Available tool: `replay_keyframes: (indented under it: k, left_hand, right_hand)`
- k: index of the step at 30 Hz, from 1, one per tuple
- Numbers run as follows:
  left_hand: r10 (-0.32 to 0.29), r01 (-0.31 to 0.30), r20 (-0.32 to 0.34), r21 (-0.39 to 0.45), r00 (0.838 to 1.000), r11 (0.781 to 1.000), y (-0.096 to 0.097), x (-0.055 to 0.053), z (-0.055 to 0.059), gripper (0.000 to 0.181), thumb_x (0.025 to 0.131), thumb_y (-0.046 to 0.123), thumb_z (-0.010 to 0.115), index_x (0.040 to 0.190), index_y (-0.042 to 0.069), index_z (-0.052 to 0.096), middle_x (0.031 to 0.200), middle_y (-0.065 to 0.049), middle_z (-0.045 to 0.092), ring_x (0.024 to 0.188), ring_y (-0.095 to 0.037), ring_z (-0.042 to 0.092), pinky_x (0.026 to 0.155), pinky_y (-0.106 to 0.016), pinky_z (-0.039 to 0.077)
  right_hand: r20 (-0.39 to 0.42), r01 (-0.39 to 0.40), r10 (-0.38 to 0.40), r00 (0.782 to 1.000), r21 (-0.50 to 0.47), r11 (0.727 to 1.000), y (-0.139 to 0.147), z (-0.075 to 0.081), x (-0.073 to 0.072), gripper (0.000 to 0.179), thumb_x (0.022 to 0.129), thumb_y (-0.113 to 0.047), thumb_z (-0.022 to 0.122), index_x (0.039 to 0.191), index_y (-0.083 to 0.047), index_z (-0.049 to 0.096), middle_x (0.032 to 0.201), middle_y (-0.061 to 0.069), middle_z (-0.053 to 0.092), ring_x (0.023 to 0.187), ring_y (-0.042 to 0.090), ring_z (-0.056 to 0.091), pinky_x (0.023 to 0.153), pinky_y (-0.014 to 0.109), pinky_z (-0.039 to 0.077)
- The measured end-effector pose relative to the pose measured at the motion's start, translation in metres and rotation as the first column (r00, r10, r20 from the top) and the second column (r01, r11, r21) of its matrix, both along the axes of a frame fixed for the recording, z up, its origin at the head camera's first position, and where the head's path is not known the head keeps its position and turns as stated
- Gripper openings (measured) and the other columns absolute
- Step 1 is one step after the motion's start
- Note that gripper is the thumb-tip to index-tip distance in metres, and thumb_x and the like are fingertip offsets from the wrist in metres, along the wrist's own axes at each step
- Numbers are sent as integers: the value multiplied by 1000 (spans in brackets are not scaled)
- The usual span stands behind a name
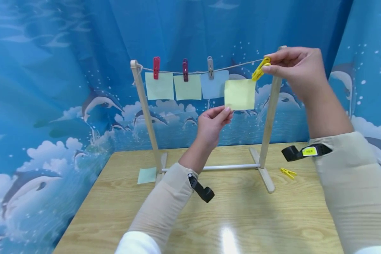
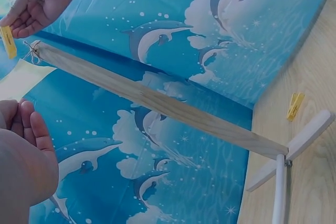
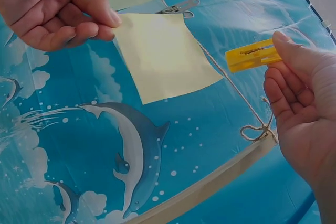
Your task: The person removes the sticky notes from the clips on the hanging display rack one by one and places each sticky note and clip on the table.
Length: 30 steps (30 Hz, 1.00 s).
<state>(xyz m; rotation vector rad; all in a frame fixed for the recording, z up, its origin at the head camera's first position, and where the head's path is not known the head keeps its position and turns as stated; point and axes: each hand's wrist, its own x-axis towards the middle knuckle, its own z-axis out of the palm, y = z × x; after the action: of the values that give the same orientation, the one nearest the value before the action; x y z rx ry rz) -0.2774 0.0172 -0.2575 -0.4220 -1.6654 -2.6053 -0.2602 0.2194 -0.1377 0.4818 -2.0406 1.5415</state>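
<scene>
My left hand (image 1: 213, 123) pinches the lower left corner of a pale yellow sticky note (image 1: 239, 95), held up just below the string (image 1: 241, 65). A yellow clothespin (image 3: 253, 56) is between the thumb and forefinger of my right hand (image 1: 300, 68), close to the note's upper right corner. In the right wrist view the clothespin stands apart from the note. Further left on the string, a red clothespin (image 1: 156, 67) and a dark purple one each hold a pale green note (image 1: 159, 86); a grey clothespin (image 1: 210, 67) holds a light blue note (image 1: 215, 85).
A wooden frame with a left post (image 1: 146, 109) and right post (image 1: 271, 120) carries the string. Its white crossbar (image 1: 228, 167) runs low above the wooden table (image 1: 235, 208). Another yellow clothespin (image 1: 288, 173) lies at right, a pale green note (image 1: 147, 175) at left. A dolphin-print curtain (image 1: 82, 53) hangs behind.
</scene>
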Motion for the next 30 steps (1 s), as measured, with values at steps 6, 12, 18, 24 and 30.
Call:
replay_keyframes:
  k: [6,12,18,24,30]
  left_hand:
    - [-8,8,8,29,1000,1000,-3,-1,-9,25,75,22,69,93,4,67,90,-13,65,86,-26,62,80,-35,49]
    - [6,-7,15,31,1000,999,-8,3,-14,24,75,19,70,92,3,66,89,-14,65,78,-19,63,79,-33,50]
    - [7,-7,4,-9,1000,1000,-16,8,-17,27,74,21,71,93,3,66,88,-14,65,79,-20,63,80,-35,50]
    - [13,-14,-14,-28,1000,1000,-22,12,-19,29,73,23,72,92,3,66,86,-14,65,80,-25,62,81,-39,49]
    - [14,-16,-42,-25,999,1000,-28,18,-20,29,73,21,72,92,1,65,84,-14,65,74,-19,62,79,-37,50]
  right_hand:
    - [8,-42,42,999,-12,999,3,-14,3,38,71,-19,72,104,-2,64,105,8,61,88,18,58,76,14,46]
    - [-32,-72,70,997,-70,995,5,-28,9,36,73,-14,71,105,0,63,104,10,61,85,19,58,75,14,47]
    - [-78,-101,94,993,-101,990,5,-40,18,36,73,-9,71,106,2,61,97,13,60,79,19,58,70,15,49]
    - [-138,-198,184,973,-100,975,4,-49,22,35,73,2,68,107,4,60,95,15,58,78,20,57,71,15,49]
    - [-157,-229,213,964,-94,969,5,-59,27,34,74,6,65,107,8,59,95,16,58,79,20,59,73,18,49]
